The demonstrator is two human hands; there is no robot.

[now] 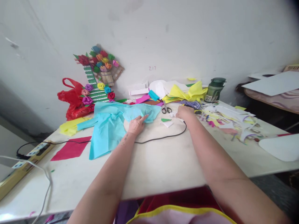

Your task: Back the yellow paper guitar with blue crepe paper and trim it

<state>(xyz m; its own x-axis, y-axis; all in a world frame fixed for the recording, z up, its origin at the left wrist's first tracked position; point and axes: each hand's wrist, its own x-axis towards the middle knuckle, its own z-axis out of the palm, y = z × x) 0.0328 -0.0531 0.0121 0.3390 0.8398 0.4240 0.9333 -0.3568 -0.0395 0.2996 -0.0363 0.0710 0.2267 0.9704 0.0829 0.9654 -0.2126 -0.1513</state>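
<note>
My left hand (137, 125) lies on the light blue crepe paper (106, 130), its index finger stretched out to the right over the sheet's edge. My right hand (185, 112) is closed at a white glue gun (173, 115), whose black cord (161, 137) loops back left across the table; the fingertips are partly hidden. Just left of that hand lie black-handled scissors (166, 109), with a green paper scrap (165, 119) and a white scrap (167, 124) in front. A black and yellow tool (197, 111), partly covered, sits right behind the right hand.
Paper flowers on a green-and-white stand (98, 93) and a red plastic bag (72, 99) stand back left. Yellow paper (187, 92) and a green bottle (214, 90) are at the back. Scraps (229, 119) litter the right side. A power strip (30, 158) lies left, near red paper (71, 149).
</note>
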